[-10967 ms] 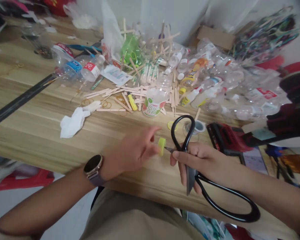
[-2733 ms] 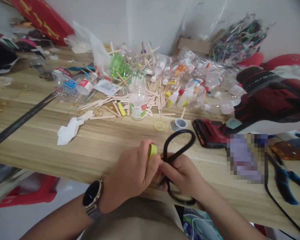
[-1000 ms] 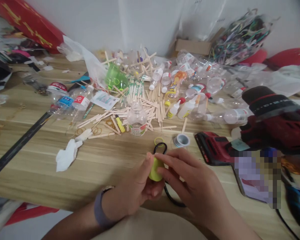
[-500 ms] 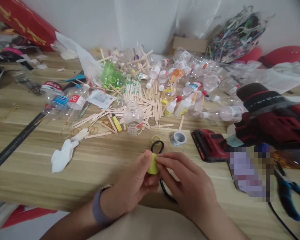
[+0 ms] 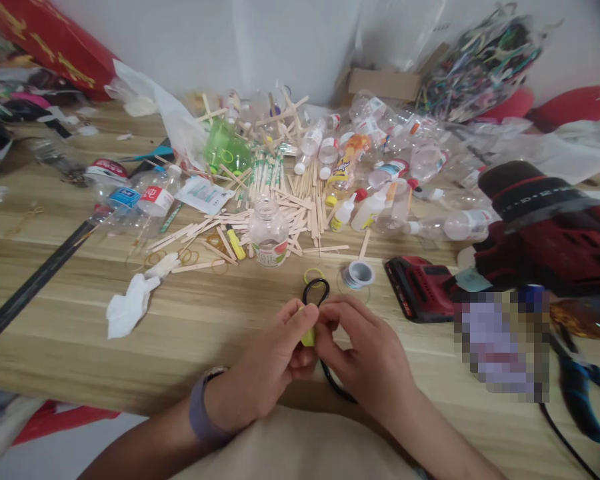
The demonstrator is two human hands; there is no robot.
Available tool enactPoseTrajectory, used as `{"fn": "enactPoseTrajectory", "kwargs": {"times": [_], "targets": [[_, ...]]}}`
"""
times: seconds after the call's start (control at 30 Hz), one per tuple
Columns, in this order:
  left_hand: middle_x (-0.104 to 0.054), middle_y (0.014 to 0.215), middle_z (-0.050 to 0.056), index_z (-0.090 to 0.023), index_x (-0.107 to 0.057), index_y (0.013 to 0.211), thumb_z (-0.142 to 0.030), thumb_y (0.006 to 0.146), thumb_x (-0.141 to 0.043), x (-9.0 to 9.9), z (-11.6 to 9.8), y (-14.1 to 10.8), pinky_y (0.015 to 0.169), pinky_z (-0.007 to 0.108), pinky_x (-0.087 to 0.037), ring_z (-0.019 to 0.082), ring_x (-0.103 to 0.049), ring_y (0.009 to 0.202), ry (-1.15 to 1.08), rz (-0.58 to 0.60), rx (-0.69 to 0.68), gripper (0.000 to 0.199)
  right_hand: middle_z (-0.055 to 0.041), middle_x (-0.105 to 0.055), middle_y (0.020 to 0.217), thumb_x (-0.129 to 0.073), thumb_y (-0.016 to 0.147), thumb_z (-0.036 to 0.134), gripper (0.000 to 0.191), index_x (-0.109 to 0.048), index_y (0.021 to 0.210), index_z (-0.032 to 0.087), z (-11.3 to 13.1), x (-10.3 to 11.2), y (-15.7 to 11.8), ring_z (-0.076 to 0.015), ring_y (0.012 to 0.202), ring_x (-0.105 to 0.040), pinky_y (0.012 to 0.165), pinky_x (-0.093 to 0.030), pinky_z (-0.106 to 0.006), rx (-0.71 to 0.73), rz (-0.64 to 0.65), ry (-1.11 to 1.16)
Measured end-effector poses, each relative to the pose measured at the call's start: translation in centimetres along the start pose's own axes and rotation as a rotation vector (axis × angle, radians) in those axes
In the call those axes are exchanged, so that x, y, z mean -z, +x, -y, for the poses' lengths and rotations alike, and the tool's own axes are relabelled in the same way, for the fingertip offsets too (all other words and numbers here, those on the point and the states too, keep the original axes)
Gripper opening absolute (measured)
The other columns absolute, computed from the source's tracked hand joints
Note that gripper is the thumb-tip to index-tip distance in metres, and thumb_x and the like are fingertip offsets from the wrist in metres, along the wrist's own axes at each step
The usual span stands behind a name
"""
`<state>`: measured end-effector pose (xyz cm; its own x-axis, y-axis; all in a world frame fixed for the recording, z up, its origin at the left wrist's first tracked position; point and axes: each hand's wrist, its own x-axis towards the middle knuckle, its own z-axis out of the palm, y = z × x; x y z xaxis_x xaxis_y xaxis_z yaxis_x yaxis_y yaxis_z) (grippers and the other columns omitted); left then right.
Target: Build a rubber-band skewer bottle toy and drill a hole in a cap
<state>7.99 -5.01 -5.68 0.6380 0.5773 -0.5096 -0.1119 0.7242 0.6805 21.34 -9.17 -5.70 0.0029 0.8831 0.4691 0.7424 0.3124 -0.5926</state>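
Observation:
Low in the middle of the view, my left hand (image 5: pixel 275 360) is closed around a small yellow-green bottle cap (image 5: pixel 308 337), its thumb lying over the upper part. Pinched fingers of my right hand (image 5: pixel 365 353) meet the cap from the right; their tips are partly hidden, so anything thin between them cannot be made out. A black cord (image 5: pixel 316 283) loops beyond my fingertips and reappears below my right hand. Just past the loop lies a thin yellow ring (image 5: pixel 314 275). An uncapped clear jar (image 5: pixel 269 237) stands farther back.
A spool of wire (image 5: pixel 359 274) sits right of the cord. Farther right are a red and black power drill (image 5: pixel 545 233), a blurred-out patch and blue-handled pliers (image 5: pixel 580 393). Wooden sticks (image 5: pixel 300 213), glue bottles (image 5: pixel 369 212) and plastic bottles crowd the back. Crumpled tissue (image 5: pixel 130 307) lies left.
My left thumb has come down over the cap, covering more of it. The right fingers have curled in closer against its edge. The view has shifted slightly.

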Motion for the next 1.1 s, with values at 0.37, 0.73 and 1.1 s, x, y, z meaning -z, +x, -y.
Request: {"fn": "enactPoseTrajectory", "kwargs": {"times": [0.37, 0.73, 1.1], "targets": [[-0.036, 0.064, -0.008, -0.021, -0.039, 0.075, -0.053, 0.081, -0.066, 0.5, 0.7, 0.5, 0.051, 0.020, -0.023, 0.006, -0.026, 0.054, -0.110, 0.063, -0.005, 0.042, -0.0011, -0.060, 0.075, -0.048, 0.085, 0.009, 0.016, -0.053, 0.076, 0.020, -0.3, -0.8, -0.5, -0.0129, 0.066, -0.060, 0.061, -0.049, -0.022, -0.070, -0.027, 0.074], [-0.033, 0.047, -0.008, -0.017, -0.054, 0.079, -0.056, 0.096, -0.036, 3.4, 0.2, 0.3, 0.042, 0.018, -0.017, 0.007, -0.014, 0.043, -0.236, -0.060, 0.059, 0.046, -0.0156, -0.052, 0.143, -0.076, 0.078, 0.023, 0.067, -0.049, 0.139, 0.017, -5.8, 2.9, -2.1, -0.0316, 0.133, -0.046, 0.106, -0.042, -0.048, 0.111, 0.679, -0.197], [-0.034, 0.043, -0.007, -0.015, -0.057, 0.072, -0.050, 0.100, -0.026, 3.6, 0.3, -0.4, 0.040, 0.018, -0.018, 0.006, -0.018, 0.041, -0.318, -0.158, 0.053, 0.055, -0.0154, -0.060, 0.101, -0.079, 0.066, 0.039, 0.073, -0.059, 0.132, 0.014, -5.6, 0.7, -0.6, -0.0373, 0.099, -0.058, 0.085, -0.051, -0.050, 0.314, 0.817, -0.525]]}}
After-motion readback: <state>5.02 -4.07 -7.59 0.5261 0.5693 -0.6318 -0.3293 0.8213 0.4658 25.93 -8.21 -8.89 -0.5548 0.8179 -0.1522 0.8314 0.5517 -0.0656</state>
